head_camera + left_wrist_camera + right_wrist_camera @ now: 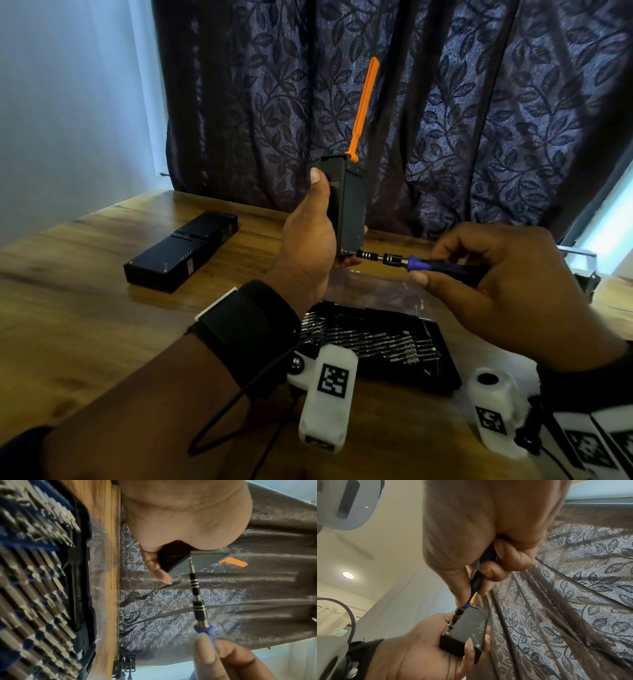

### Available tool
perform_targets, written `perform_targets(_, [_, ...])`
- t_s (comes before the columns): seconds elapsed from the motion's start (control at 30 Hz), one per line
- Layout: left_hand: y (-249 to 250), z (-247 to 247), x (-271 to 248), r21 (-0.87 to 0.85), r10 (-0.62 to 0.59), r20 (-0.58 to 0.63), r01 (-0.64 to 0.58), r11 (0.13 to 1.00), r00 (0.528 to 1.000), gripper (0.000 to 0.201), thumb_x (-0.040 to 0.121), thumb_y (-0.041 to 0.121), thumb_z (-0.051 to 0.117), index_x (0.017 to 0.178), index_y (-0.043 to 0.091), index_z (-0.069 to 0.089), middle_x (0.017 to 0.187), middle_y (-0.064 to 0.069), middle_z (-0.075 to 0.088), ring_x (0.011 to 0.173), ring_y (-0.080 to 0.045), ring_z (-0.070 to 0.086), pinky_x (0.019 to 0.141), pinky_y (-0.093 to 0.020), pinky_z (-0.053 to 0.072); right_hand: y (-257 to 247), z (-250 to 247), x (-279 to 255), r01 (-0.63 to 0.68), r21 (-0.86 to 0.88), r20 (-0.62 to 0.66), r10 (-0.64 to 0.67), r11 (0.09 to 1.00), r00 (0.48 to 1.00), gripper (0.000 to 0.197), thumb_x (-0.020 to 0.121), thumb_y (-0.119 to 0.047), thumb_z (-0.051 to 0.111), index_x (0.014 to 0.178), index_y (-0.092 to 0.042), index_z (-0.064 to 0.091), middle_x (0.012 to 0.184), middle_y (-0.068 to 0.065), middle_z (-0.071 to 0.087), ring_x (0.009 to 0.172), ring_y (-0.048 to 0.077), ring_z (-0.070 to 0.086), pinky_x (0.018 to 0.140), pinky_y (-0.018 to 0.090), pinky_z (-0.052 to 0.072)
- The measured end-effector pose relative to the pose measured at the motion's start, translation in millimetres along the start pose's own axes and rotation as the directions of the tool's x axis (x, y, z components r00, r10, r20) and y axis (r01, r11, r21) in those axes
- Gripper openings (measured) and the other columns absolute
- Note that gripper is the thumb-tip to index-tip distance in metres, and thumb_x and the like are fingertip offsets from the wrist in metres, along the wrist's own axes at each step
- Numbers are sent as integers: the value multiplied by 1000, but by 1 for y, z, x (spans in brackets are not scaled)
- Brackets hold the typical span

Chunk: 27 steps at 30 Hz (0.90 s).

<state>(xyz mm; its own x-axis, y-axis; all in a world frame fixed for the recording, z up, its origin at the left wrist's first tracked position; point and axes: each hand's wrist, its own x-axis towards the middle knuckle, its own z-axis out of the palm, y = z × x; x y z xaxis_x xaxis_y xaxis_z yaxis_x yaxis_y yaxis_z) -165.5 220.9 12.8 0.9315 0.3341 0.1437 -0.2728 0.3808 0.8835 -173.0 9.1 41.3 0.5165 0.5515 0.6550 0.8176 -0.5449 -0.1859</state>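
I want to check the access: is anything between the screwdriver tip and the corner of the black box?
Nothing visible. The screwdriver tip touches the lower corner of the black box. The left hand grips the box, its fingers clear of the tip; the right hand holds the handle.

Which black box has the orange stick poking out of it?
The black box held upright in the left hand; the other box lies flat on the table.

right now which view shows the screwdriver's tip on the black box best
The right wrist view: the screwdriver tip sits on a corner screw in the black box face. The left wrist view shows the tip meeting the box edge-on. The head view shows it side-on, with the contact tiny.
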Motion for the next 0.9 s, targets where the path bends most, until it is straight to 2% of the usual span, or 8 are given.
perform_targets(0.13, [-1,0,0,3,-3,-1,3,1000,1000,62,100,70,37,106,21,73,89,-7,78,82,-26,73,57,-34,56,2,3,0,14,-17,-2,-14,1000,1000,29,92,-51,61,76,-30,73,55,-18,59,58,6,61,48,12,38])
perform_targets(0.23, [0,1,0,2,-6,2,6,1000,1000,61,100,70,37,107,22,73,89,-6,79,82,-25,74,60,-36,57,2,3,1,29,-67,14,-28,997,1000,33,97,-51,55,78,-31,74,52,-19,53,57,9,59,46,14,36])
perform_targets(0.33, [1,1,0,-8,-5,2,5,1000,1000,59,101,68,37,105,23,73,87,-5,79,79,-24,74,58,-35,57,3,1,1,35,-9,14,-35,999,999,19,88,-50,72,87,-31,73,66,-23,62,64,3,63,53,9,40])
perform_targets(0.43, [1,1,-1,-3,-4,4,4,1000,1000,58,101,68,37,103,22,73,85,-5,78,77,-23,74,57,-34,56,5,1,1,39,-33,-1,-40,999,999,27,76,-40,87,84,-28,65,73,-21,60,68,10,60,55,16,43])
perform_targets(0.57, [2,1,-1,1,-5,6,5,1000,1000,60,101,68,36,105,21,73,85,-6,78,77,-24,73,58,-35,56,4,0,0,14,-28,8,-13,1000,1000,20,82,-44,79,79,-28,68,65,-17,61,63,11,61,52,15,42])
perform_targets(0.67, [1,1,0,8,1,9,-1,1000,1000,63,101,67,36,107,18,74,86,-9,77,78,-25,72,55,-32,55,4,2,0,30,-49,12,-29,998,999,25,91,-47,69,77,-26,72,57,-16,59,59,6,61,49,14,40])
perform_targets(0.8, [-1,0,1,17,6,20,-6,1000,1000,62,101,68,35,107,20,74,87,-6,77,81,-25,72,61,-37,56,8,3,1,55,-101,27,-53,993,998,40,97,-52,52,74,-27,73,52,-15,55,51,7,56,46,17,38])
perform_targets(0.9, [0,0,0,20,4,25,-4,1000,1000,61,101,68,35,106,21,74,86,-5,77,80,-24,72,62,-37,57,9,3,1,64,-69,29,-62,996,998,36,96,-52,55,79,-27,74,56,-14,59,53,6,58,47,15,38])
